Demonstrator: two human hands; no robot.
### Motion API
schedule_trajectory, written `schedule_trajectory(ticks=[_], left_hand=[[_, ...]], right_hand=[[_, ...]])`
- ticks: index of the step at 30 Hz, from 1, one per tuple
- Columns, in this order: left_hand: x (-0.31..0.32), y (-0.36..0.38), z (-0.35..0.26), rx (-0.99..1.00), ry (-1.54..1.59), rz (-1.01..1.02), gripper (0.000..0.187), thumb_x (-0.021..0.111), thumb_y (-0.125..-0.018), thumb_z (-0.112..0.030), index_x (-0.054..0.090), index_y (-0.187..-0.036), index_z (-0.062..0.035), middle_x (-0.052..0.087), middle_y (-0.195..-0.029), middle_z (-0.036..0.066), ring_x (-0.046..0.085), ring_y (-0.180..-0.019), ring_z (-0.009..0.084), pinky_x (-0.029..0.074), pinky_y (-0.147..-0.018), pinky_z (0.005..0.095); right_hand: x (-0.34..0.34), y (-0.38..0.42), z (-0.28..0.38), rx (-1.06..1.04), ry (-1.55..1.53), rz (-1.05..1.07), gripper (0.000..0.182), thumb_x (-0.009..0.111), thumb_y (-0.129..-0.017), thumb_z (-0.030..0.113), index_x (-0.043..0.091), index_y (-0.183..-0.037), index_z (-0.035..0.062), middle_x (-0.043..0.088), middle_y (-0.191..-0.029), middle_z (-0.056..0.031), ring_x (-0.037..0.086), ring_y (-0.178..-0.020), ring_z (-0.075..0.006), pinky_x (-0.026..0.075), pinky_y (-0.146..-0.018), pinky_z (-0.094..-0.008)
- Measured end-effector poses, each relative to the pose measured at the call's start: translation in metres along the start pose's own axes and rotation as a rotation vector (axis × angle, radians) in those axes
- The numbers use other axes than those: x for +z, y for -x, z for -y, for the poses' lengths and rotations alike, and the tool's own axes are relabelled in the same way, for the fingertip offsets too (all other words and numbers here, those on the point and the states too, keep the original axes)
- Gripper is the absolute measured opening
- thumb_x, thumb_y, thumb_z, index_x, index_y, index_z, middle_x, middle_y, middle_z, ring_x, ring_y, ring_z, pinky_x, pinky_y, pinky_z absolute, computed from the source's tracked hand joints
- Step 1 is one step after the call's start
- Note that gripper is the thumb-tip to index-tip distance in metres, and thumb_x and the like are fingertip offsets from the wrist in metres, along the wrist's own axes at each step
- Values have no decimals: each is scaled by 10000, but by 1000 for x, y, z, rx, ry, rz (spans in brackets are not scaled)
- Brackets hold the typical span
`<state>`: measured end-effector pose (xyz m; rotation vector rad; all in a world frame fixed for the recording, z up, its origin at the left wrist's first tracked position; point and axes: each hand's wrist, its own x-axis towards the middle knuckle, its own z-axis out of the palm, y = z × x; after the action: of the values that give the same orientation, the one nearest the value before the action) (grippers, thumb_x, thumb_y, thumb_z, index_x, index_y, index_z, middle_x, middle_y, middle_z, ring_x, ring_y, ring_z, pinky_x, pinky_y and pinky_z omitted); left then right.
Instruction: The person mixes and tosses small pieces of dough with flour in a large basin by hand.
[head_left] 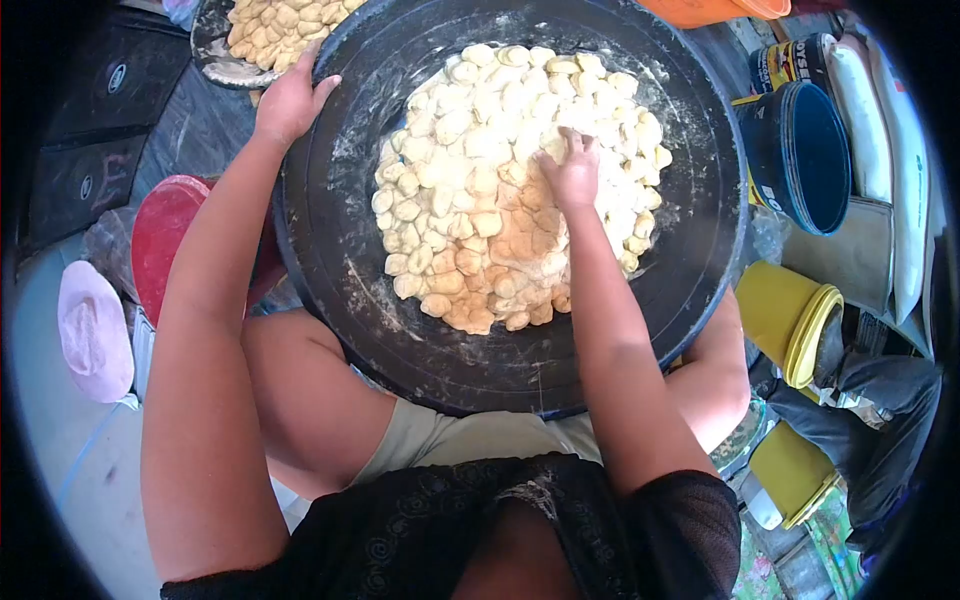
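Two hands at one wide black basin (690, 250) resting on your lap.
Your right hand (572, 170) presses down, fingers spread and unclenched, into the heap of pale dough pieces (470, 210) filling the basin's middle; your left hand (292, 100) grips the far left rim, beside a second tray of dough (265, 35).

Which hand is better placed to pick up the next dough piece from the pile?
Right. The right hand already rests on the dough pieces inside the black basin, while the left hand grips the basin's rim, steadying it.
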<state>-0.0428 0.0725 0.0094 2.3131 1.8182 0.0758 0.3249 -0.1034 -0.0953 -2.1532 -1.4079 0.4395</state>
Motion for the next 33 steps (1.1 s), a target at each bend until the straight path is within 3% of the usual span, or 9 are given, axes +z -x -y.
schedule_trajectory(ticks=[5,8,13,16,19,23,26,29,33], left_hand=[[-5,2,-4,-7,2,-4,664,559,-911,-449,326,-1445,-132,622,-1143,222,609,-1016,391,489,-861,463],[-3,2,-2,15,0,-33,663,552,-916,-454,322,-1447,-131,624,-1132,226,613,-1001,398,494,-849,468],[-4,2,-3,-17,11,8,656,552,-917,-454,326,-1447,-140,621,-1139,228,611,-1002,403,494,-846,469],[-6,3,-5,-24,23,17,652,555,-915,-448,332,-1445,-140,618,-1149,226,605,-1019,398,488,-859,468],[-6,2,-4,-11,26,4,653,558,-914,-443,334,-1446,-140,615,-1159,225,601,-1035,393,483,-870,467],[-1,0,1,-4,17,-10,660,558,-911,-446,328,-1452,-145,614,-1163,225,602,-1036,389,484,-871,465],[-2,1,2,-2,7,7,666,556,-911,-452,322,-1456,-151,615,-1159,227,604,-1033,390,485,-869,464],[-4,1,-2,-16,4,27,668,554,-911,-458,318,-1459,-157,616,-1160,225,605,-1030,391,487,-867,462],[-3,1,-2,-10,1,14,673,550,-912,-466,311,-1462,-163,615,-1170,220,607,-1027,390,489,-866,460]], right_hand=[[3,15,21,-174,31,193,273,714,-756,176,592,-983,87,597,-1034,-135,602,-932,-323,499,-804,-396],[-42,35,77,-29,-285,794,326,707,-783,189,595,-1071,86,641,-1010,-152,647,-921,-306,516,-772,-362],[-7,-45,-15,-351,452,-314,396,731,-709,235,627,-1068,101,651,-875,-132,625,-864,-312,455,-875,-367],[-12,-64,-31,-253,475,-78,303,703,-693,169,624,-975,91,645,-913,-123,600,-859,-326,416,-904,-384],[-32,-75,-40,74,15,354,190,667,-713,136,592,-879,83,627,-898,-95,600,-857,-263,438,-831,-350],[-47,-24,-37,181,-854,62,65,625,-835,131,580,-822,86,584,-733,31,529,-705,-87,424,-674,-226],[-73,12,-16,479,-976,424,76,670,-847,130,620,-890,91,606,-798,34,534,-726,-77,418,-667,-206],[-28,18,-36,-96,-93,127,289,726,-780,178,655,-1044,86,629,-904,-106,596,-878,-241,482,-772,-333],[-7,25,-18,-87,254,69,346,739,-741,185,654,-1071,123,535,-1126,-172,531,-1026,-344,449,-884,-385]])
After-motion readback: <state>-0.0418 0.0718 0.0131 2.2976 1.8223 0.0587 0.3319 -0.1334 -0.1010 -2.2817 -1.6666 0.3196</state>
